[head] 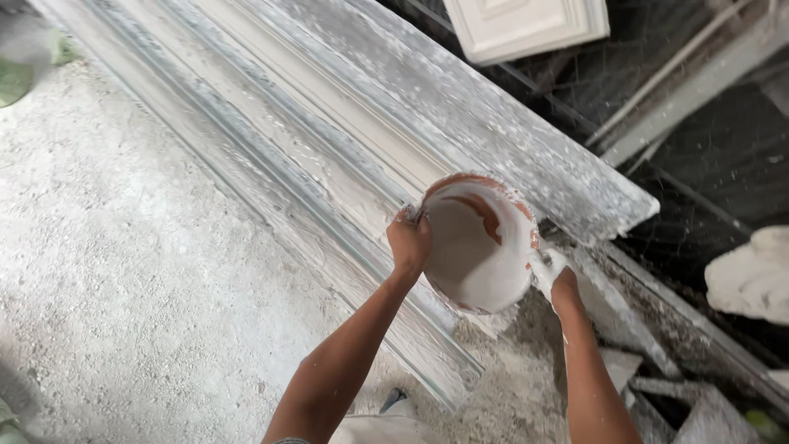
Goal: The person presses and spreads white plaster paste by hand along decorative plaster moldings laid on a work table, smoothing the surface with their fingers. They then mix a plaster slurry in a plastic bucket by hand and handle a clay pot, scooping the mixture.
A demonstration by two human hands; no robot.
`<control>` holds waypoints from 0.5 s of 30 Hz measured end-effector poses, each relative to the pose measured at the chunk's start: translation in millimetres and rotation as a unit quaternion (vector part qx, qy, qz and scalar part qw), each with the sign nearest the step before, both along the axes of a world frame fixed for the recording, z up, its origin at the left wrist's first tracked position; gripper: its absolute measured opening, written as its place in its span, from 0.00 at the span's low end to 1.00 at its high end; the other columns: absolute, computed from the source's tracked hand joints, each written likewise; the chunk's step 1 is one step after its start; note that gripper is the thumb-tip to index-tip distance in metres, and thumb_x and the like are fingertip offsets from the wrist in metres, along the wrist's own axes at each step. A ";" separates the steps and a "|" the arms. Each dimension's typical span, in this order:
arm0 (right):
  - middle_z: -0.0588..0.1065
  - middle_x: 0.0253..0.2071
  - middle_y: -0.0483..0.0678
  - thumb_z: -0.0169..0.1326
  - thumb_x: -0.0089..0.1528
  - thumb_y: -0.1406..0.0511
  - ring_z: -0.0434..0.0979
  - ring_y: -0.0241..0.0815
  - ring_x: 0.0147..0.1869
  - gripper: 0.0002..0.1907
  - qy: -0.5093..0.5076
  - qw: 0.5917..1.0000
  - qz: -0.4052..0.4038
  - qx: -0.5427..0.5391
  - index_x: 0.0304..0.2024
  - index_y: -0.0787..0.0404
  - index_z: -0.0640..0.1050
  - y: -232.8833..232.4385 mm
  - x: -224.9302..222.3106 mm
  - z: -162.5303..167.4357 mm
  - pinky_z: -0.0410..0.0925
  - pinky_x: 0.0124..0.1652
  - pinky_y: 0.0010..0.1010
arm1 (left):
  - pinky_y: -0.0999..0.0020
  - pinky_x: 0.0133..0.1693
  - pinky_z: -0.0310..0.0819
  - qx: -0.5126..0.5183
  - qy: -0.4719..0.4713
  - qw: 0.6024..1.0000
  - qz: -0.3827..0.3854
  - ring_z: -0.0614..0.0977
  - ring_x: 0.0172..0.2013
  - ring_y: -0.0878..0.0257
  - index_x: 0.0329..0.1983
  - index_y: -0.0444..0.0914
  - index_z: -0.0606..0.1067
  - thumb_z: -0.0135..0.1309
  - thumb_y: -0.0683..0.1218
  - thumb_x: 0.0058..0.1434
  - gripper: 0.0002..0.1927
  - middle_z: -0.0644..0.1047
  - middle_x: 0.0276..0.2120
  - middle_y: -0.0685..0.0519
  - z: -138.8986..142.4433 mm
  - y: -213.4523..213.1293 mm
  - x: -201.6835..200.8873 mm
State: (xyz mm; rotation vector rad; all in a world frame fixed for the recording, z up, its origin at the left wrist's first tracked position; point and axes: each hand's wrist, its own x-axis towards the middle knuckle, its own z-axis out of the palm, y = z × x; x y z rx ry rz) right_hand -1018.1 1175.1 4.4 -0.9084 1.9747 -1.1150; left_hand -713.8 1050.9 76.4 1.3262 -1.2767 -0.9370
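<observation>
Over long plaster mould [329, 140]: left hand [409, 241], right hand [549, 270], each grip holding rim of plaster-filled bowl [479, 247].

I can't see my right hand's [549, 271] fingers behind the bowl [479, 247]. The white panel [526, 25] and white lump [752, 275] are cropped by the frame.

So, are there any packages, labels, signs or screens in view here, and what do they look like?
None show: no package, label, sign or screen.
The only container is a round bucket, reddish-brown, coated with white plaster, held at its rim by the left hand and right hand over the long grey mould.
</observation>
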 end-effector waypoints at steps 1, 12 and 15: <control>0.73 0.24 0.45 0.56 0.65 0.55 0.68 0.34 0.24 0.18 -0.023 1.000 0.005 -0.006 0.32 0.65 0.76 -12.6 5.1 6.3 0.63 0.25 0.30 | 0.53 0.36 0.75 0.002 -0.005 1.000 0.018 0.82 0.31 0.42 0.33 0.29 0.76 0.54 0.43 0.60 0.10 0.79 0.25 0.37 0.3 -6.8 11.7; 0.72 0.22 0.45 0.55 0.65 0.55 0.67 0.34 0.25 0.20 0.099 0.984 0.148 -0.008 0.29 0.66 0.78 -192.3 201.1 66.4 0.61 0.28 0.31 | 0.55 0.37 0.74 0.048 0.057 0.993 0.096 0.81 0.26 0.49 0.31 0.30 0.75 0.51 0.42 0.59 0.08 0.79 0.22 0.41 6.9 -110.6 224.1; 0.73 0.23 0.45 0.56 0.65 0.57 0.67 0.33 0.25 0.19 0.077 0.984 0.156 -0.025 0.30 0.66 0.77 -228.6 285.6 51.0 0.61 0.27 0.31 | 0.56 0.35 0.74 0.044 0.090 0.990 0.104 0.79 0.25 0.53 0.31 0.30 0.74 0.52 0.43 0.61 0.09 0.78 0.22 0.44 -5.1 -142.6 307.7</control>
